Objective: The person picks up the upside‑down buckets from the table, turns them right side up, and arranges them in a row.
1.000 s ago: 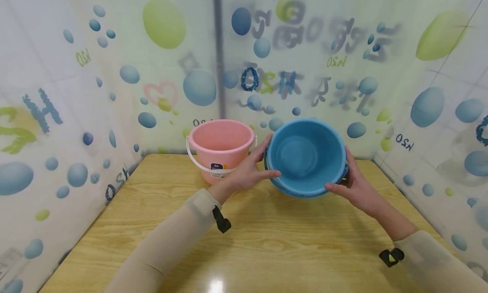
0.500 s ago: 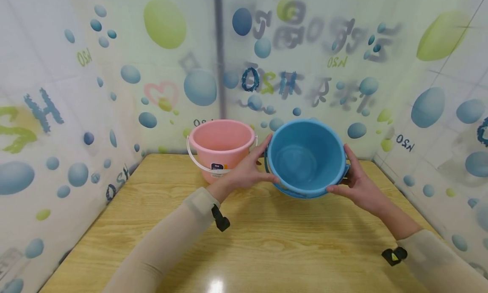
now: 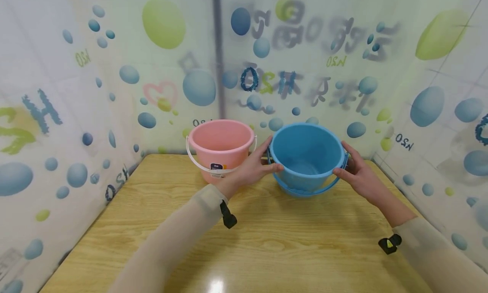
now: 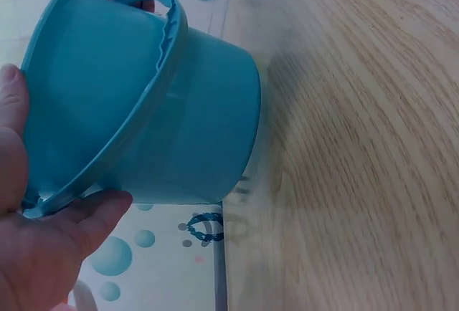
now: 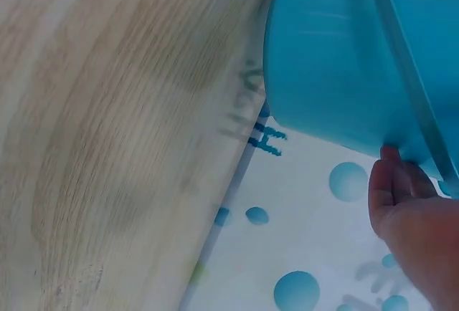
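A blue bucket is held between both hands at the back right of the table, its mouth tipped a little toward me. My left hand grips the rim on the left, thumb over the front edge and fingers against the outer wall. On the opposite side my right hand grips the rim near the handle mount. The bucket's blue handle hangs down across its front. In the left wrist view the bucket's base is close to the table; whether it touches, I cannot tell.
A pink bucket with a white handle and a dark label stands upright left of the blue one, just beyond my left forearm. Behind the wooden table hangs a patterned curtain, with similar sheeting at both sides.
The blue bucket was tilted more toward me; it has turned nearer to upright, and its handle now shows across the front. Both hands keep their hold. The pink bucket stays put.
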### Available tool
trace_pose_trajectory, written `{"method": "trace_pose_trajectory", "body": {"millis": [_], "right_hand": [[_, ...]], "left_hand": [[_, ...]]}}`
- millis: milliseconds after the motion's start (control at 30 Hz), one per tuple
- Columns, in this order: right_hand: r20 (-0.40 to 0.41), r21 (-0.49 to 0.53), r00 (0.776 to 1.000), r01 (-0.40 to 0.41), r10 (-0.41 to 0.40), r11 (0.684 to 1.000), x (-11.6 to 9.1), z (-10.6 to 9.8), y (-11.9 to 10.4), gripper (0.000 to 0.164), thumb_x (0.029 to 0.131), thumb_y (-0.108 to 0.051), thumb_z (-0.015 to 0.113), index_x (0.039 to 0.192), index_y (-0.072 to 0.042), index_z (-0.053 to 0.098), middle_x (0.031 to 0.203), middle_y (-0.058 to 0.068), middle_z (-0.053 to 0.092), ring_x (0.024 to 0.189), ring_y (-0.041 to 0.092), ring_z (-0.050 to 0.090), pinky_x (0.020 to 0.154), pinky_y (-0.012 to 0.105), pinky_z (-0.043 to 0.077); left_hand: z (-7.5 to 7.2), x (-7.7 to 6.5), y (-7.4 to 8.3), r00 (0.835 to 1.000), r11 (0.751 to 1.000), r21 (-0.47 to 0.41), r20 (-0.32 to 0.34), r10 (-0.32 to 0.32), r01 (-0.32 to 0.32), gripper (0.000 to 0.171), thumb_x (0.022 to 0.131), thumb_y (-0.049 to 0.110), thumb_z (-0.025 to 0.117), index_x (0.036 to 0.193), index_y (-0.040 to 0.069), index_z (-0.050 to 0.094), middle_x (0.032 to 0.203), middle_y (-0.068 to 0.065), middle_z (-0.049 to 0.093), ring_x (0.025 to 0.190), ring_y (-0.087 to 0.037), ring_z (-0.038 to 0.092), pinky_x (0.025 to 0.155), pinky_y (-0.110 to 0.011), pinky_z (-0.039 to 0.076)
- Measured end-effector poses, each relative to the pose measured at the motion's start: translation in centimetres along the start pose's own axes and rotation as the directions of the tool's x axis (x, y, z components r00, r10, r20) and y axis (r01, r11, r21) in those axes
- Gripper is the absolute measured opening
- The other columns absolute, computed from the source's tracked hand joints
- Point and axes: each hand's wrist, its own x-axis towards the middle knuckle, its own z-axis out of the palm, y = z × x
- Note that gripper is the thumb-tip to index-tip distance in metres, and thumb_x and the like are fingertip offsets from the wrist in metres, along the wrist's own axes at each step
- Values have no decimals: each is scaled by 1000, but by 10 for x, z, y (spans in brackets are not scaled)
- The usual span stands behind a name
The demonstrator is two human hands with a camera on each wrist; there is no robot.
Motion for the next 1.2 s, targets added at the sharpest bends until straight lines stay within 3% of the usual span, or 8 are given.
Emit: {"method": "trace_pose_trajectory", "body": {"millis": [67,133,233,367,533,633,1067,1200], "right_hand": [[-7,-26,999,-33,33,999,3,-1,2,86,116,-23,58,178,-15,-2,164,37,47,149,59,48,96,12,53],[-10,-41,997,-71,70,997,6,-2,5,85,117,-28,56,179,-17,-1,163,36,50,150,56,49,106,28,57],[-2,-52,992,-124,124,991,14,-5,11,83,118,-36,53,179,-20,0,162,33,52,138,27,66,113,47,55],[18,-17,989,-144,145,989,24,-9,17,81,119,-39,49,179,-19,0,163,34,50,117,-7,62,113,41,56],[21,1,987,-161,161,987,33,-7,25,80,119,-41,46,179,-17,-1,166,35,45,138,31,65,122,64,47],[18,8,985,-171,170,985,39,-6,28,80,119,-44,44,179,-18,-3,167,35,43,146,49,56,123,67,44],[28,59,986,-167,166,984,49,-6,32,86,118,-45,46,178,-18,-9,172,38,33,153,57,45,127,71,36],[27,62,986,-166,164,984,50,-6,31,86,118,-45,45,177,-18,-11,173,38,30,154,58,44,127,71,35]], "left_hand": [[2,4,-2,1000,1000,11,-19,6,-6,107,102,31,80,179,27,5,177,-12,36,152,-37,54,117,-49,56],[4,7,-4,999,999,40,-42,3,-1,105,102,35,80,179,25,8,176,-10,39,156,-34,49,123,-52,51],[5,13,-4,997,997,71,-71,-25,30,103,103,43,78,179,23,12,178,-8,37,162,-33,40,128,-58,43],[7,21,-2,991,994,67,-105,-82,89,100,102,51,76,179,28,15,180,-5,34,165,-34,36,128,-61,42],[10,31,-5,982,991,53,-146,-117,126,96,103,54,74,178,33,18,181,-5,34,165,-37,36,127,-63,43],[11,36,-7,979,991,37,-161,-122,129,94,104,54,73,178,34,19,181,-6,33,167,-37,33,128,-63,41],[9,44,-12,977,989,-19,-158,-146,144,94,106,54,71,178,34,14,184,-5,24,170,-36,24,130,-64,37],[10,47,-13,980,988,-81,-139,-140,129,94,106,51,71,178,35,13,185,-5,21,169,-38,27,120,-64,50]]}}
